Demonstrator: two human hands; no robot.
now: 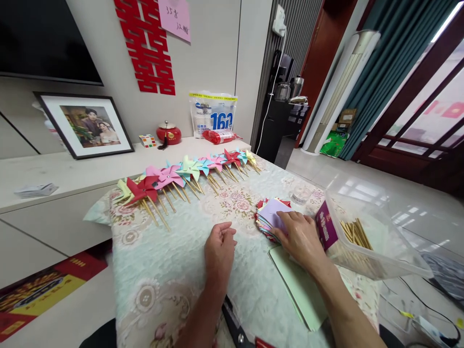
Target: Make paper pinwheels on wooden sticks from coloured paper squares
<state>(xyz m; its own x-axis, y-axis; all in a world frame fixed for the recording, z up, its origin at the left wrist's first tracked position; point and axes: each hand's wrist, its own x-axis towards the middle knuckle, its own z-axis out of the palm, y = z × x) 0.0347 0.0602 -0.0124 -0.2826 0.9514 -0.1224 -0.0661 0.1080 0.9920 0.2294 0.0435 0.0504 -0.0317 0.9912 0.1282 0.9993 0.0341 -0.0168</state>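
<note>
My right hand [299, 237] lies over a stack of square coloured paper sheets [271, 211], its fingers spread on the lilac top sheet. Beneath that wrist is a pile of long pale green paper [295, 285]. My left hand [220, 246] rests on the tablecloth with loosely curled fingers and nothing visible in it. Near my left forearm lie black-handled scissors [235, 324], partly hidden. A row of paper pinwheels [190, 166] on gold sticks lies along the far table edge. A clear plastic box [384, 237] at the right holds gold paper sticks [357, 233].
A small clear round container [300, 195] stands behind the paper stack. Beyond the table, a white cabinet [78, 176] carries a framed photo [89, 126], a puzzle cube [147, 140], a red lidded jar [168, 134] and a cup bag [213, 113]. Cables [416, 295] lie on the floor at right.
</note>
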